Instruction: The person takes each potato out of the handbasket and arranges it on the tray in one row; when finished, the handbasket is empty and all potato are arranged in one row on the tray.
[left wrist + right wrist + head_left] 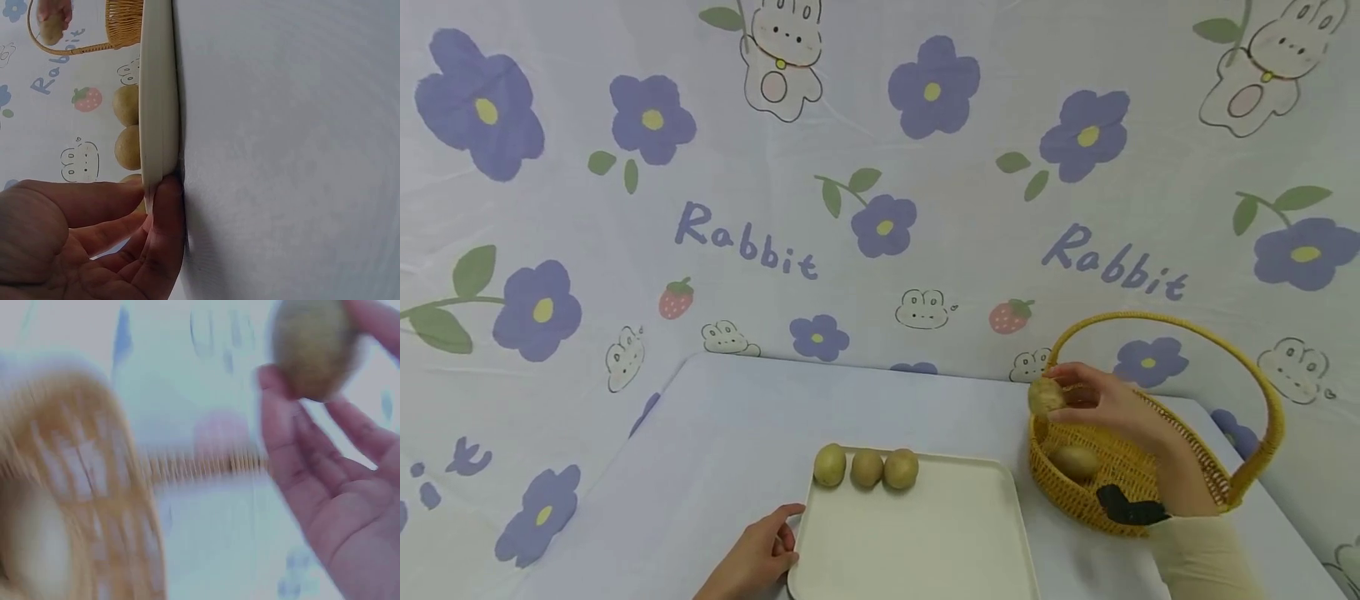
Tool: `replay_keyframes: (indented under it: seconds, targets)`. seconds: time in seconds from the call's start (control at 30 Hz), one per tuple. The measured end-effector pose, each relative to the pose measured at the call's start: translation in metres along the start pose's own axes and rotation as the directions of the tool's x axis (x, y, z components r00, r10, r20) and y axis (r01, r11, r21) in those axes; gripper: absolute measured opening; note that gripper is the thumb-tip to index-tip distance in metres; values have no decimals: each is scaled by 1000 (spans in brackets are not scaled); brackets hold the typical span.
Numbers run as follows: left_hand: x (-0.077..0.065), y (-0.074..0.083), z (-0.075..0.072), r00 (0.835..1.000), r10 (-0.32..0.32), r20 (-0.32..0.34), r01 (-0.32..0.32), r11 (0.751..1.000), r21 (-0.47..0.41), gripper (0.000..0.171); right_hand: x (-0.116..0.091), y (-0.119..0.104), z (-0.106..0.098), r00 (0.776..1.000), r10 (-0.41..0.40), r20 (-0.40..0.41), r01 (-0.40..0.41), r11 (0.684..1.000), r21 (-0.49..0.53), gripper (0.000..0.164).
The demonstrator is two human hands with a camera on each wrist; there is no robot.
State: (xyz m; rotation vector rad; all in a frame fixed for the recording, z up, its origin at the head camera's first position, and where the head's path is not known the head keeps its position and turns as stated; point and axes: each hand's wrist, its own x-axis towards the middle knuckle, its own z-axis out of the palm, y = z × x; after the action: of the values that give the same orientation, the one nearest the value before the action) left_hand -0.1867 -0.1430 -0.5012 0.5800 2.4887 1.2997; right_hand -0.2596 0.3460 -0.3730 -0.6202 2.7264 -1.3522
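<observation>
Purple "Rabbit" lettering (747, 241), printed twice, flowered backdrop (865, 150); cut-off "it" (470, 457), lower left

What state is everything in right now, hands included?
Left hand: pinching the rim of the tray
Right hand: gripping the held potato
Held potato: raised, clear of the basket
Tray: right way up, partly filled
Tray potatoes: three, in a row at the far left
Basket: upright, handle up
Basket potato: lying inside

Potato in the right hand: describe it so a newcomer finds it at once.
Head view, right: wicker basket. Near its left rim, the right hand grips this potato. It alone is held; three others sit on the tray, one lies in the basket.
</observation>
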Motion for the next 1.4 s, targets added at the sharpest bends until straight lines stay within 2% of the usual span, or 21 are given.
replay_keyframes:
  seconds: [0.13,0.3,0.4,0.5,0.7,1.4]
  targets:
    - [0,0,0,1000,-7,-20,7,1000,0,54,12,-13,49,995,-79,61,76,996,53,55]
    - [-1,2,1,999,12,-44,-11,1000,9,53,29,0,108,987,-108,119,106,994,22,54]
    - [-1,1,3,999,16,-39,-16,1000,10,53,35,10,132,983,-123,138,123,992,12,54]
    - [0,0,3,999,15,-31,-14,1000,11,53,39,18,147,983,-113,146,116,993,-13,55]
    - [2,-1,4,1000,13,-28,-12,1000,14,53,41,30,159,988,-72,140,87,991,-106,54]
    - [0,1,4,999,26,-44,-25,1000,10,53,38,31,169,989,-84,122,90,995,-45,58]
